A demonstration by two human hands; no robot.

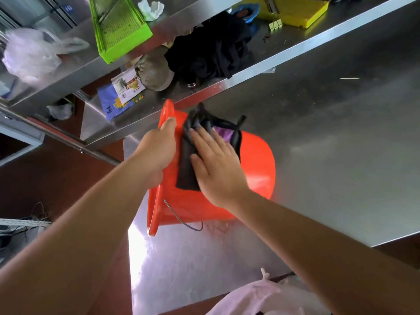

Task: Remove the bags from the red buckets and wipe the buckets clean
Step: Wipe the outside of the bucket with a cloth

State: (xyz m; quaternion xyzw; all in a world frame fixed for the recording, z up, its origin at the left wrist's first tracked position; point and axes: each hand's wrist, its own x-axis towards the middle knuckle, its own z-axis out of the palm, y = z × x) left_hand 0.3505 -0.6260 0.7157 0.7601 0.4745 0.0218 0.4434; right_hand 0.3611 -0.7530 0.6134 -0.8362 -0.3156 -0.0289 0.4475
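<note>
A red bucket (256, 164) lies on its side on the steel table (329, 155), its rim toward the left and its wire handle hanging below. My left hand (159, 148) grips the bucket's rim near the top. My right hand (216, 164) lies flat, fingers spread, pressing a dark cloth (187, 169) with a purple patch against the bucket's outer wall. A pale plastic bag (256, 296) lies at the table's near edge. The bucket's inside is hidden from me.
A steel shelf (250, 71) runs just above the bucket, holding a black bundle (211, 51), a brownish lump (156, 71) and printed packets (123, 92). The upper shelf carries a green crate (118, 28), a yellow tray (295, 10) and a plastic bag (29, 53).
</note>
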